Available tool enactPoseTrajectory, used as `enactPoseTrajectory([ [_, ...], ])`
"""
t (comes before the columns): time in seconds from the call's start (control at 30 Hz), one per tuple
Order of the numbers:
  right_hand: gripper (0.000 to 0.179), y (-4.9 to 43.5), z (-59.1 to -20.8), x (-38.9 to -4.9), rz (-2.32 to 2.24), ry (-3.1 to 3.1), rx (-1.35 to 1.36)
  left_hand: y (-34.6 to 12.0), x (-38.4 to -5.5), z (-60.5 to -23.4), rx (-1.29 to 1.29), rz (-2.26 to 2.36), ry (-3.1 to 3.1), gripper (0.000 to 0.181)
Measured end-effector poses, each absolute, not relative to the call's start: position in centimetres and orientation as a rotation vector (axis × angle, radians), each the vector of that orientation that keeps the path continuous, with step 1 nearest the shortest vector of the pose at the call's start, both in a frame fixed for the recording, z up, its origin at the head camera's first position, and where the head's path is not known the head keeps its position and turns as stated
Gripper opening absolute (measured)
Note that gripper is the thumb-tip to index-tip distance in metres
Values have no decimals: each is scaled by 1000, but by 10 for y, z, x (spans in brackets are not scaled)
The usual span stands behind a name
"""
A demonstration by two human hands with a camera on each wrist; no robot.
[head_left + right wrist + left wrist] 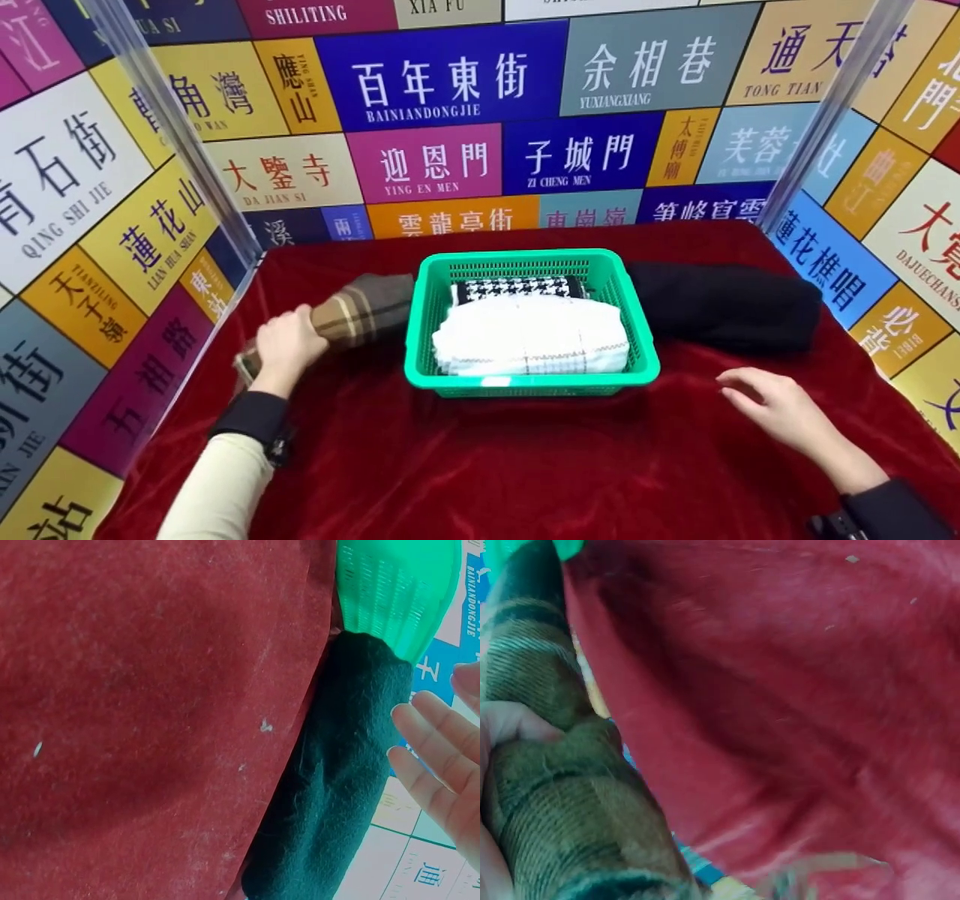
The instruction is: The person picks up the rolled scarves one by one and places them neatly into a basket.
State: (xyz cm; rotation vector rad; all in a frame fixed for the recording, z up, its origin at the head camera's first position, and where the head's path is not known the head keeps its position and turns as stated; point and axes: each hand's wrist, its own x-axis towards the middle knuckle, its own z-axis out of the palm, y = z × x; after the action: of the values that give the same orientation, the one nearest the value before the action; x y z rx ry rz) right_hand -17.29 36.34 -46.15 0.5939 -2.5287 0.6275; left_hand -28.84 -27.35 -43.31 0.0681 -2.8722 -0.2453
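Observation:
My left hand (291, 343) grips a rolled brown plaid scarf (360, 307) that lies left of a green plastic basket (424, 337). In the left wrist view, the thumb presses into the scarf (540, 682), making a crease. Its far end reaches the basket's left side. Inside the basket, a folded white cloth (532, 337) lies in front of a black-and-white houndstooth cloth (517, 287). Right of the basket is a rolled black cloth (727, 306). My right hand (780, 405) hovers near that roll, fingers loosely extended and holding nothing.
Dark red velvet (525, 465) covers the table. Behind and beside it stand walls of coloured panels with Chinese street names (442, 79). Clear upright posts rise at the back left (187, 142) and back right (817, 112) corners.

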Motion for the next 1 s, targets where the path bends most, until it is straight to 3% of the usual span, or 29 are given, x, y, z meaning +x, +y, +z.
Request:
enactPoseTrajectory([
  [0.3,22,360,-458,-170,594,-2537,597,-278,-271,-392,174,-257,-2615,33],
  [0.47,23,358,-457,-169,582,-2530,600,-248,-253,-367,-30,-302,-2510,36],
  [0.67,24,351,-456,-170,615,-2510,627,-172,-207,-339,-408,-257,-2484,33],
  [0.83,25,347,-458,-171,642,-2494,633,-116,-170,-345,-718,-225,-2499,44],
  [1.0,24,345,-459,-171,659,-2495,643,-79,-146,-380,-903,-186,-2633,52],
])
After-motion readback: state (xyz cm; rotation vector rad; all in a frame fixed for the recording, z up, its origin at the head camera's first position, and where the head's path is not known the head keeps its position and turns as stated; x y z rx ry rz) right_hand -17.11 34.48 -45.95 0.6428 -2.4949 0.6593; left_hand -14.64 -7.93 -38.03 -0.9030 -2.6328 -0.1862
